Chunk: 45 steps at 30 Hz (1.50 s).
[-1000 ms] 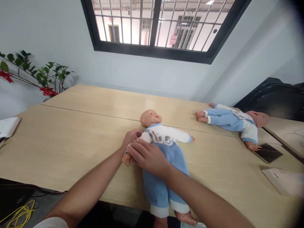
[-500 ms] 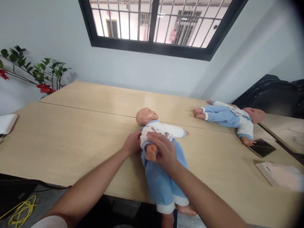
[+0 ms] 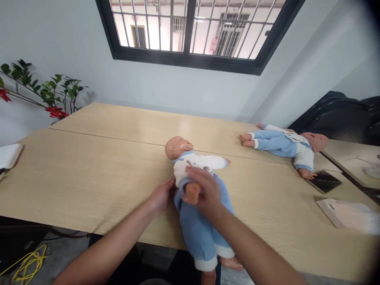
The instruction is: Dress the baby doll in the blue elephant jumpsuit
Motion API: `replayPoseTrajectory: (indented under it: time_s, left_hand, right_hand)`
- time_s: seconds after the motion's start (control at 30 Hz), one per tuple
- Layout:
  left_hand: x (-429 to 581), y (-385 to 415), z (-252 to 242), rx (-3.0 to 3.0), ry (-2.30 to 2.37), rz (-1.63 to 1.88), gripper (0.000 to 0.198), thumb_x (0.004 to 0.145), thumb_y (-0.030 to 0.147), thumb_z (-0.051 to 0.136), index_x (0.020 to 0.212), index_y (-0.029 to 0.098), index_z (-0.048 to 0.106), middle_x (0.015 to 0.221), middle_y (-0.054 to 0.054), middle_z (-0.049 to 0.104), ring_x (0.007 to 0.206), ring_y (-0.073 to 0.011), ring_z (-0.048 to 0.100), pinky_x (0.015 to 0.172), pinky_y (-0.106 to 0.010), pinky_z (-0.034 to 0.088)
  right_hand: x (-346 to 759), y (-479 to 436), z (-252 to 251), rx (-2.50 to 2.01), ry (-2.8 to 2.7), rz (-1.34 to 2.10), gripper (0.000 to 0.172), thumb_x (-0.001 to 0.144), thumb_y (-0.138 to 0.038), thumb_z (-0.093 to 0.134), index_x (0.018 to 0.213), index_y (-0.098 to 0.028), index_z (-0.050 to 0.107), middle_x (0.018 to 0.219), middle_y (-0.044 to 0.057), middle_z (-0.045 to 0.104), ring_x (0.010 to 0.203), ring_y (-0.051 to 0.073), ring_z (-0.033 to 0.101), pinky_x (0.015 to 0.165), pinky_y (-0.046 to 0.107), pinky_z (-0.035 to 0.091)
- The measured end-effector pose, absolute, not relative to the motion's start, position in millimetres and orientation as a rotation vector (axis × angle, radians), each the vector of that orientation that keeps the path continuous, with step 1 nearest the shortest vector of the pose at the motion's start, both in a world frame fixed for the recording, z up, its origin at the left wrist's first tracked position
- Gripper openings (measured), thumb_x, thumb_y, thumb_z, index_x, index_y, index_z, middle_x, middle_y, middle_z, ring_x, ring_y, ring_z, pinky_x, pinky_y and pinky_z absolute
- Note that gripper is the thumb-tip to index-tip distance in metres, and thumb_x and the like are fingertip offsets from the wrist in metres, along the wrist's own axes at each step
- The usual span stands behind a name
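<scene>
A baby doll [image 3: 197, 221] in a white top and blue trousers lies on its back in front of me, its head pointing away. My right hand [image 3: 208, 190] is closed around the doll's near sleeve, just behind the small doll hand [image 3: 192, 193] that sticks out of the blue cuff. At the doll's left-hand side, my left hand [image 3: 162, 196] has its fingers bent together at the edge of the white top [image 3: 179, 171]; the fingertips are partly hidden there. The doll's feet hang over the table's front edge.
A second doll [image 3: 279, 143] in like clothes lies at the back right, one hand touching a dark phone [image 3: 325, 181]. Nearer stands a white box [image 3: 347, 213]. A white object [image 3: 10, 155] is at the left edge of the wooden table [image 3: 89, 170]; a plant [image 3: 50, 89] stands behind.
My left hand has slid down along the doll's side, toward me. The doll's held arm has shifted slightly with my right hand. The view has shifted a little.
</scene>
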State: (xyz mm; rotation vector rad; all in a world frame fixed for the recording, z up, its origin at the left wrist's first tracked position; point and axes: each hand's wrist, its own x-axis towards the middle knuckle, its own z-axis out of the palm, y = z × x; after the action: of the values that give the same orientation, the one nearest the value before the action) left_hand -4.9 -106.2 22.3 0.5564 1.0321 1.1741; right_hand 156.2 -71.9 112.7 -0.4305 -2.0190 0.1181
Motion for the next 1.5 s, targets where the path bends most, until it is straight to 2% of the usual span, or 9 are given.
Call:
replayPoseTrajectory:
  time_s: [0.2,0.33,0.5,0.6,0.87,1.07,1.17,1.37,1.5]
  left_hand:
    - [25.8,-158.0,20.0,0.822,0.947,1.151,0.028,0.082,0.028,0.076,0.108,0.019,0.071,0.108,-0.007,0.075,0.107,-0.0256,0.064,0.097,-0.038,0.048]
    - [30.2,-157.0,15.5,0.907,0.934,1.278,0.028,0.085,0.039,0.077,0.100,0.019,0.064,0.099,-0.005,0.068,0.096,-0.0208,0.061,0.087,-0.034,0.047]
    - [31.3,-161.0,10.3,1.057,0.794,1.383,0.023,0.091,0.038,0.069,0.091,0.019,0.056,0.111,-0.007,0.063,0.098,-0.0187,0.059,0.085,-0.032,0.047]
    - [30.0,-163.5,11.5,1.204,0.903,1.219,0.023,0.087,0.022,0.065,0.108,0.020,0.057,0.104,-0.005,0.063,0.092,-0.0186,0.059,0.083,-0.033,0.048]
    - [12.3,-143.4,28.0,1.923,1.174,0.839,0.025,0.076,0.011,0.063,0.097,0.021,0.070,0.122,-0.009,0.065,0.119,-0.0304,0.053,0.109,-0.050,0.040]
    - [27.0,-131.2,15.5,1.314,1.310,1.185,0.017,0.085,0.016,0.055,0.099,0.020,0.065,0.097,-0.006,0.071,0.094,-0.0233,0.063,0.087,-0.038,0.049]
    - [43.5,-131.6,13.2,0.940,1.216,1.314,0.016,0.085,0.030,0.066,0.096,0.020,0.061,0.087,-0.002,0.068,0.085,-0.0197,0.061,0.078,-0.032,0.047]
    - [76.3,-160.3,19.2,0.449,0.800,1.224,0.040,0.070,0.024,0.079,0.108,0.023,0.066,0.098,-0.001,0.072,0.089,-0.0187,0.066,0.087,-0.037,0.053]
    - [93.3,-172.6,12.4,0.496,0.751,1.165,0.044,0.074,0.022,0.083,0.116,0.024,0.069,0.120,-0.006,0.074,0.111,-0.0226,0.067,0.105,-0.042,0.050]
  right_hand:
    - [158.8,-64.3,122.6,-0.694,-1.669,0.245,0.051,0.077,-0.021,0.074,0.126,-0.026,0.061,0.116,0.006,0.073,0.105,0.027,0.071,0.096,0.048,0.059]
    - [158.3,-62.2,122.6,-0.683,-1.602,0.282,0.050,0.076,-0.021,0.073,0.125,-0.025,0.061,0.115,0.006,0.073,0.105,0.027,0.070,0.096,0.049,0.058]
    - [162.4,-58.7,121.3,-0.717,-1.490,0.367,0.048,0.078,-0.024,0.073,0.125,-0.023,0.062,0.113,0.007,0.071,0.102,0.026,0.071,0.094,0.047,0.059]
    - [163.8,-57.2,123.4,-0.745,-1.449,0.356,0.044,0.080,-0.027,0.073,0.123,-0.022,0.064,0.108,0.007,0.071,0.099,0.024,0.070,0.090,0.044,0.060]
    - [166.0,-61.7,128.7,-0.685,-1.432,0.364,0.041,0.080,-0.027,0.073,0.120,-0.021,0.066,0.104,0.006,0.071,0.094,0.023,0.072,0.086,0.041,0.062]
    - [169.5,-65.5,127.3,-0.652,-1.386,0.439,0.041,0.082,-0.030,0.074,0.121,-0.022,0.065,0.106,0.006,0.072,0.095,0.024,0.073,0.086,0.041,0.063]
    - [169.8,-63.4,127.7,-0.657,-1.359,0.452,0.040,0.081,-0.034,0.076,0.118,-0.021,0.066,0.107,0.007,0.071,0.095,0.023,0.072,0.085,0.040,0.063]
    - [164.8,-55.4,127.4,-0.667,-1.271,0.520,0.046,0.085,-0.045,0.073,0.122,-0.019,0.062,0.108,0.010,0.069,0.097,0.025,0.072,0.087,0.046,0.062]
    - [161.5,-53.9,129.1,-0.661,-1.238,0.546,0.047,0.088,-0.048,0.070,0.123,-0.019,0.059,0.108,0.011,0.070,0.095,0.024,0.073,0.085,0.046,0.062]
